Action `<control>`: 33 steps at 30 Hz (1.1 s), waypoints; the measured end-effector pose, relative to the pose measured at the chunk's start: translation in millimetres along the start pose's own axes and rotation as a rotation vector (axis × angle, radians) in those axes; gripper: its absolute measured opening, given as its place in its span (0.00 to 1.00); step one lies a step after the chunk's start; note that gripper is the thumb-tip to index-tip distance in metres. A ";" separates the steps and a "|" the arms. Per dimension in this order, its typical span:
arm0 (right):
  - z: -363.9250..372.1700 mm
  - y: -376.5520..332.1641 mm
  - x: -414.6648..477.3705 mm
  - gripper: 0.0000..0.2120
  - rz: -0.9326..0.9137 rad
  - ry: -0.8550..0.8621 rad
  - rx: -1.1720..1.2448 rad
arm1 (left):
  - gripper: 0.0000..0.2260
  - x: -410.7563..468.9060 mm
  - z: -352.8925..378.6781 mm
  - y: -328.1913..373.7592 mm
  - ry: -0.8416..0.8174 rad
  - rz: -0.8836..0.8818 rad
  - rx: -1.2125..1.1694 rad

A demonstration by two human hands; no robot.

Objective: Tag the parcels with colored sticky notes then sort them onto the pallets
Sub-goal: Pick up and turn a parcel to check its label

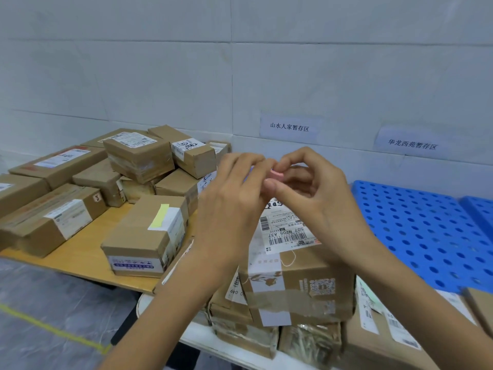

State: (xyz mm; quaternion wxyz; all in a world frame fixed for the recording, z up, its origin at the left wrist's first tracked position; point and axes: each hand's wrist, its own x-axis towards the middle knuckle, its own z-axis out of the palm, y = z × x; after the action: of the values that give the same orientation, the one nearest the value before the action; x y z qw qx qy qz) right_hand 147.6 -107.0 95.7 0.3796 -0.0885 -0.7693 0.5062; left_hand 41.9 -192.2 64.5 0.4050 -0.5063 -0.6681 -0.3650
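Item: we hold a pink sticky-note pad [276,174] at centre, pinched between curled fingertips of our left hand [234,201] and right hand [317,201], above a labelled parcel [298,284] at 6 o'clock; wooden table [88,253] at 9 o'clock bears a heap of parcels [138,156], one yellow-tagged parcel [145,236] nearest; blue pallet [426,231] at 3 o'clock.

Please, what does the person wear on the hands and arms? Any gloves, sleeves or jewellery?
Nothing shows. The left hand and the right hand are bare: no gloves, rings or watch. Both forearms are uncovered down to the bottom edge of the picture, so no sleeve is in view.
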 end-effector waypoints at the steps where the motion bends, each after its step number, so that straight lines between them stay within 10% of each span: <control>1: -2.4 0.4 -0.7 0.06 0.016 0.003 0.075 | 0.14 -0.3 0.5 0.0 -0.009 -0.005 -0.058; 10: -24.1 4.2 4.1 0.03 0.397 0.053 0.694 | 0.12 -5.4 -5.9 -4.0 0.064 -0.127 -0.506; 18: -23.5 10.9 3.5 0.05 -0.424 0.066 -0.538 | 0.09 0.1 -9.1 -1.6 -0.114 -0.471 -0.873; 33: -29.7 6.2 12.6 0.08 -0.235 -0.246 -0.212 | 0.08 0.8 -16.1 2.6 -0.169 -0.675 -1.228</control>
State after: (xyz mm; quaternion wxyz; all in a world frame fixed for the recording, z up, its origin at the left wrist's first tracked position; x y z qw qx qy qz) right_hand 157.3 -76.4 102.6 0.3277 0.0247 -0.8639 0.3816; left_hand 47.0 -205.8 72.0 -0.1425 -0.4352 -0.4909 -0.7412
